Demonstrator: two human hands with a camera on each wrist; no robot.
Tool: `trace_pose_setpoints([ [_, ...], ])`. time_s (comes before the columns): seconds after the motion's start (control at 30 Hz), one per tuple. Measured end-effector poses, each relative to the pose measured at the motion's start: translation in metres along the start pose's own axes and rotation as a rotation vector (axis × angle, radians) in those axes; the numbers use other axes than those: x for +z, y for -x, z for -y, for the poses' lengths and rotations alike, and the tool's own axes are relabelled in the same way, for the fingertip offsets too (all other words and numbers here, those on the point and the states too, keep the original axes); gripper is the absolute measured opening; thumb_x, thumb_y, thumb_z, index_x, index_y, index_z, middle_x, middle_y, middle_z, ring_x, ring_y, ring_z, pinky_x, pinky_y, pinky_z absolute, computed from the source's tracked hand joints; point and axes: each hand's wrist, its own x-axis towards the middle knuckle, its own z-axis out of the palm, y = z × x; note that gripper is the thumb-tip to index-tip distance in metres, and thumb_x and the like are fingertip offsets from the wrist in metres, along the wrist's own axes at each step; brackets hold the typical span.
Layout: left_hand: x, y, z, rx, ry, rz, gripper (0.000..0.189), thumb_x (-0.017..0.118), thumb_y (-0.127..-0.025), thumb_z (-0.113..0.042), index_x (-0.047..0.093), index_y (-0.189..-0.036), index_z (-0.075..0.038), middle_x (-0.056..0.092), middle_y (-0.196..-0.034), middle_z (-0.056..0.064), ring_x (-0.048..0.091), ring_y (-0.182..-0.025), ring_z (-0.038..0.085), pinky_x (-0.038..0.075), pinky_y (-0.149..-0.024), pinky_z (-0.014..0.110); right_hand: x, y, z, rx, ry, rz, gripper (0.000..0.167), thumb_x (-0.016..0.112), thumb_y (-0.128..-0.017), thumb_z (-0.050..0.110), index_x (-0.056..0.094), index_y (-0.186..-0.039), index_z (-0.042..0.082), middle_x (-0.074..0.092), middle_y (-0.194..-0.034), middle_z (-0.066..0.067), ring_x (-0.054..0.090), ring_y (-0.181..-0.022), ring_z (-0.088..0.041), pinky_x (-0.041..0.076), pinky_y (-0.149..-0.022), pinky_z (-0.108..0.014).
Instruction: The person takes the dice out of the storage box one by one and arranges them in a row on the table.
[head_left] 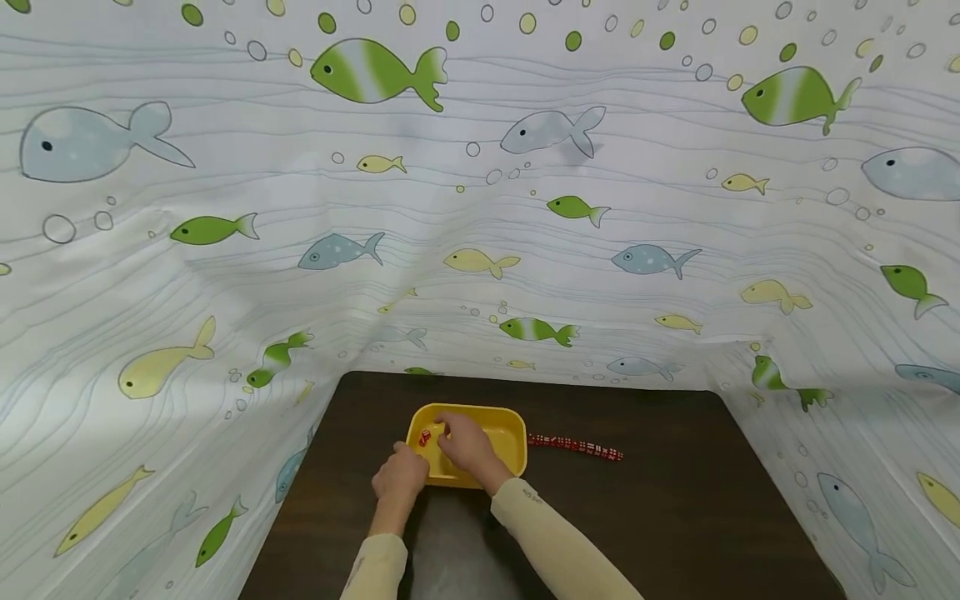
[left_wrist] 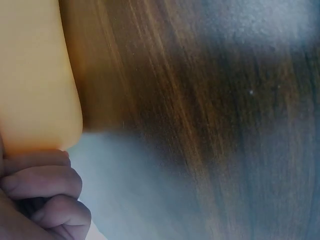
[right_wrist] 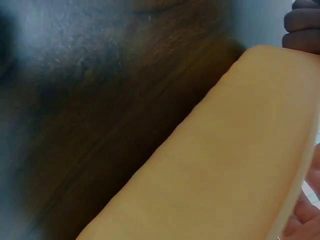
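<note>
A shallow yellow tray [head_left: 510,446] sits near the far side of the dark table. At its near left corner my left hand [head_left: 400,477] grips the rim, and in the left wrist view its curled fingers [left_wrist: 47,180] lie against the tray's outer wall. My right hand [head_left: 467,443] reaches over the front rim into the tray, thumb and forefinger apart. Just left of those fingertips lies a small cluster of red dice [head_left: 425,437]. The tray wall hides much of the right hand in the right wrist view.
A line of several red dice [head_left: 573,445] with white pips runs rightward from the tray's right side across the dark wooden table [head_left: 660,508]. White cloth with printed fish [head_left: 480,225] rises behind the table and along both sides.
</note>
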Motion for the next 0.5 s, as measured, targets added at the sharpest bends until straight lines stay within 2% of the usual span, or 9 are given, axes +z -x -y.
trace_pose_setpoints([
  [0.13,0.002,0.002,-0.006,0.018,0.001,0.001,0.038,0.055,-0.101,-0.024,0.052,-0.12,0.009,0.059,-0.081,0.017,0.058,-0.068,0.032,0.05,-0.066,0.047,0.004,-0.005,-0.004,0.012,0.035,0.022,0.041,0.071,-0.101,0.02,0.067,-0.142,0.017,0.072,-0.128,-0.004,0.066,-0.104,-0.019,0.057,-0.104,-0.045],
  [0.27,-0.002,0.004,-0.001,0.021,0.006,-0.008,0.037,0.053,-0.102,-0.024,0.052,-0.118,0.009,0.059,-0.081,0.017,0.058,-0.067,0.032,0.049,-0.065,0.047,0.016,-0.009,-0.003,0.003,0.035,0.042,0.046,0.07,-0.099,0.021,0.066,-0.145,0.02,0.069,-0.139,-0.005,0.066,-0.121,-0.024,0.052,-0.113,-0.05],
  [0.4,-0.001,0.006,0.005,0.034,0.023,-0.002,0.036,0.053,-0.101,-0.024,0.051,-0.115,0.009,0.058,-0.08,0.017,0.058,-0.066,0.032,0.048,-0.063,0.046,0.029,-0.008,-0.008,-0.013,0.045,0.045,0.048,0.072,-0.097,0.023,0.066,-0.145,0.025,0.068,-0.139,-0.003,0.065,-0.12,-0.022,0.052,-0.113,-0.049],
  [0.5,-0.001,0.004,0.0,0.034,0.021,0.013,0.034,0.052,-0.101,-0.023,0.051,-0.113,0.009,0.058,-0.08,0.016,0.058,-0.067,0.032,0.046,-0.062,0.046,0.031,-0.009,-0.016,-0.045,0.095,0.037,0.048,0.073,-0.095,0.025,0.068,-0.142,0.028,0.069,-0.133,0.0,0.064,-0.113,-0.019,0.054,-0.109,-0.045],
])
